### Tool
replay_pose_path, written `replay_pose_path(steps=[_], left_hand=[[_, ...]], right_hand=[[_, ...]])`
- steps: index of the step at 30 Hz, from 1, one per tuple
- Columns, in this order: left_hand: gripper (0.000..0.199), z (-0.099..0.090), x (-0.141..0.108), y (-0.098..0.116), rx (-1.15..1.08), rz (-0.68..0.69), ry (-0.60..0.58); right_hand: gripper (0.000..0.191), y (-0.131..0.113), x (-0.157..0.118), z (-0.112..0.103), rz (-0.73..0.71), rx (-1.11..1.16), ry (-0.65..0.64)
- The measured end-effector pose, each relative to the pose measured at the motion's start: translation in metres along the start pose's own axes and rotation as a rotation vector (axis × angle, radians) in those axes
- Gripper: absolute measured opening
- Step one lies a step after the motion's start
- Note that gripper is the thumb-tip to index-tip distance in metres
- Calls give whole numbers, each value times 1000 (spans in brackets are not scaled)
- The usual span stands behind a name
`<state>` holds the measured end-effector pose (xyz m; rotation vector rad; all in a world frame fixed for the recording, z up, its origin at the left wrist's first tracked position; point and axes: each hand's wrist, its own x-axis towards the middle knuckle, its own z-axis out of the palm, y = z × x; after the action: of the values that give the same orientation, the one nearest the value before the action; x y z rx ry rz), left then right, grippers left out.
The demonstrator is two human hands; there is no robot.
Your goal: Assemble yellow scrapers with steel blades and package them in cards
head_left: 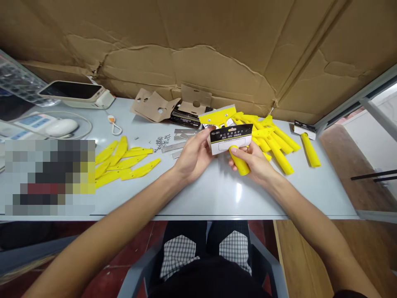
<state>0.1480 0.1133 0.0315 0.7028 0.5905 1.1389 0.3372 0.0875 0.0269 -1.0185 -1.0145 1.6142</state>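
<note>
A yellow scraper handle (240, 160) is held in front of me, with a black and white printed card (231, 140) around its upper end. My right hand (256, 160) is closed round the handle, thumb on top. At the card's left edge, my left hand (196, 155) pinches the card between thumb and fingers. Just behind the card lies a yellow scraper head (218, 116). Several yellow handles (276, 142) are piled beyond my right hand. Another handle (311, 152) with a card on it lies farther right.
Flat yellow parts (136, 160) lie on the left, beside small screws (163, 142) and metal blades (175, 146). Cardboard pieces (156, 105) and black cards (186, 118) sit at the back. A phone (72, 91) and a white mouse (62, 128) are at the far left.
</note>
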Motion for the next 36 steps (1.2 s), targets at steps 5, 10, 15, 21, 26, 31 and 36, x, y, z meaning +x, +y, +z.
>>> replay_pose_path(steps=[5, 10, 15, 21, 26, 31, 36], left_hand=[[76, 2, -8, 0, 32, -38, -190], [59, -1, -6, -6, 115, 19, -78], [35, -6, 3, -5, 79, 72, 154], [32, -10, 8, 3, 22, 150, 212], [26, -16, 16, 12, -4, 179, 263], [28, -23, 21, 24, 159, 237, 301], [34, -25, 21, 28, 317, 182, 307]], right_hand=[[52, 3, 1, -1, -29, 12, 27], [52, 3, -2, 2, -45, 16, -8], [70, 4, -2, 6, 45, 19, -25], [76, 4, -3, 6, 75, 62, -54], [51, 10, -3, 3, 77, 44, -152], [41, 10, -4, -3, 51, -104, -305], [31, 0, -9, -7, -4, -359, -265]])
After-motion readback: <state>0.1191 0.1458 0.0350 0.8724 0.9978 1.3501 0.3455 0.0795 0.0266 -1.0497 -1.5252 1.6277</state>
